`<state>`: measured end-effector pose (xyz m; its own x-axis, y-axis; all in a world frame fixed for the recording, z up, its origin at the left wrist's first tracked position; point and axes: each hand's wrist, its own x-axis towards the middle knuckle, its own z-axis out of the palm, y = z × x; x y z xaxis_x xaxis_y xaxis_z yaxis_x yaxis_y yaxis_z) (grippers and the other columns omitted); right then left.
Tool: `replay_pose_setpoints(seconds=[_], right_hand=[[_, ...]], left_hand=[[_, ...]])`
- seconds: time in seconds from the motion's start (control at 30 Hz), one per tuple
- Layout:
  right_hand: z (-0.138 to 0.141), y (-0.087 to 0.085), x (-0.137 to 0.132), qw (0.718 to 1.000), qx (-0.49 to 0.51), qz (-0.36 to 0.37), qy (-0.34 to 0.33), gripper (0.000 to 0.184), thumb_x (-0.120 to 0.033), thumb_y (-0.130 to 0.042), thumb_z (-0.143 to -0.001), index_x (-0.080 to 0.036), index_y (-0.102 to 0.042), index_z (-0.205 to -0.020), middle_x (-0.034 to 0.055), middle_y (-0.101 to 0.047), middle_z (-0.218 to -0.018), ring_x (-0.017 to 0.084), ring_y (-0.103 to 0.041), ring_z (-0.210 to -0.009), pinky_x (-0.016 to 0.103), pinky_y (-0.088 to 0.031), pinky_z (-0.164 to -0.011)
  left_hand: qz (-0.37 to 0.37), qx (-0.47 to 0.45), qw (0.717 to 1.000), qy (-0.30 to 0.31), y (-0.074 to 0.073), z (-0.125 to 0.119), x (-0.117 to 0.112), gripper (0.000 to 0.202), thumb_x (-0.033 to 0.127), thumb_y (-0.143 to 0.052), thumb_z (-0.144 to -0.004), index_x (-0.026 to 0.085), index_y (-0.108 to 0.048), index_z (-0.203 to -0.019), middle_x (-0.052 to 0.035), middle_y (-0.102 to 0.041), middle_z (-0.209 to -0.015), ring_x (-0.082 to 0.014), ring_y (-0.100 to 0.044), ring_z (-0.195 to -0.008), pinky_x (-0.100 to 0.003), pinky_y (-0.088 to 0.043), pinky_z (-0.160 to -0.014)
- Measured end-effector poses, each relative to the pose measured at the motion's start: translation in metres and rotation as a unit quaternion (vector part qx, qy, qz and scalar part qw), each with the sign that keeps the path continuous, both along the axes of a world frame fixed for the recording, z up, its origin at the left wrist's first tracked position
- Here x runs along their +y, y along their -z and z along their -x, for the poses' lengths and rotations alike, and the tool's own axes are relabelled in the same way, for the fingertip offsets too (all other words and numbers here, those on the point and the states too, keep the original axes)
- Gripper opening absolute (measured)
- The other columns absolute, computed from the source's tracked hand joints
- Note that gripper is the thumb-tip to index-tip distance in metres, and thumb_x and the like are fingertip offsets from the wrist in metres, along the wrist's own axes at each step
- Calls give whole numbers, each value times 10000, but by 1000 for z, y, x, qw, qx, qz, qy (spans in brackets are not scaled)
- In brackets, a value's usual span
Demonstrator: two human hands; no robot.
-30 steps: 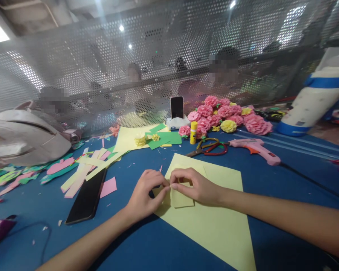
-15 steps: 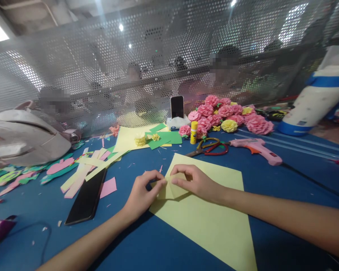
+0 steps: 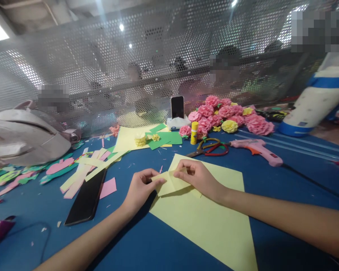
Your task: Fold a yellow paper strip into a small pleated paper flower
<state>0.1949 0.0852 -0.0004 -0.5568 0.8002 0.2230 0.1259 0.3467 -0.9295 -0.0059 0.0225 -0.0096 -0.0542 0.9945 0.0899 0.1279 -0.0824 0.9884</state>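
Note:
A small creased piece of pale yellow paper (image 3: 172,183) is held between my two hands. My left hand (image 3: 143,187) pinches its left side between thumb and fingers. The fingertips of my right hand (image 3: 195,176) grip it near the upper middle, covering part of its right side. Beneath lies a large pale yellow sheet (image 3: 211,226), flat on the blue table (image 3: 147,244). A small yellow corner of paper pokes out under my right hand.
Beyond the sheet are scissors (image 3: 209,148), a glue stick (image 3: 194,133) and a pink glue gun (image 3: 260,149). Pink paper flowers (image 3: 214,119) are heaped behind. On the left are a dark phone (image 3: 86,201), paper strips (image 3: 84,169) and a bag (image 3: 28,137). A bottle (image 3: 316,98) stands right.
The small paper has been opened out flatter between my hands. My left fingers have shifted slightly left, and my right hand has risen a little and moved right.

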Motion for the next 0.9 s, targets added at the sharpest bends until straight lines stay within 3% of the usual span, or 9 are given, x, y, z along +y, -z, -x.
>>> replay_pose_setpoints(seconds=[0.27, 0.47, 0.7, 0.8, 0.9], right_hand=[[1, 4, 3, 993, 42, 111, -15, 283, -433, -754, -750, -178, -634, -778, 3, -634, -761, 155, -607, -700, 242, -492, -583], [3, 5, 4, 993, 57, 106, 4, 299, -415, -776, -728, -173, -605, -686, -25, -598, -675, 127, -597, -639, 228, -511, -563], [0, 9, 13, 989, 76, 117, 40, 353, -500, -721, -766, -172, -592, -778, 5, -627, -739, 166, -659, -679, 274, -541, -582], [0, 7, 12, 990, 75, 118, 29, 347, -480, -741, -752, -170, -585, -772, -9, -607, -725, 158, -648, -666, 280, -544, -596], [1, 3, 5, 995, 28, 91, 0, 315, -456, -732, -767, -162, -641, -837, -10, -600, -729, 153, -615, -659, 292, -536, -598]], left_hand=[[-5, -17, 999, -45, 0, 2, 2, 302, 355, -754, -722, 154, -566, -598, 42, -555, -539, -71, -474, -501, -169, -342, -482], [-21, -3, 998, -58, 1, 1, 0, 322, 375, -743, -732, 156, -557, -589, 39, -551, -544, -77, -480, -506, -178, -354, -493], [-52, 52, 994, -75, 4, 10, 5, 329, 425, -706, -766, 169, -566, -614, 23, -587, -554, -105, -520, -513, -202, -383, -509], [-64, 109, 990, -67, 5, 22, 12, 263, 387, -680, -794, 166, -621, -663, 7, -625, -592, -126, -557, -538, -213, -395, -512], [-96, 178, 976, -76, 7, 35, 20, 103, 267, -646, -811, 179, -697, -826, -16, -694, -738, -166, -624, -686, -250, -454, -637]])
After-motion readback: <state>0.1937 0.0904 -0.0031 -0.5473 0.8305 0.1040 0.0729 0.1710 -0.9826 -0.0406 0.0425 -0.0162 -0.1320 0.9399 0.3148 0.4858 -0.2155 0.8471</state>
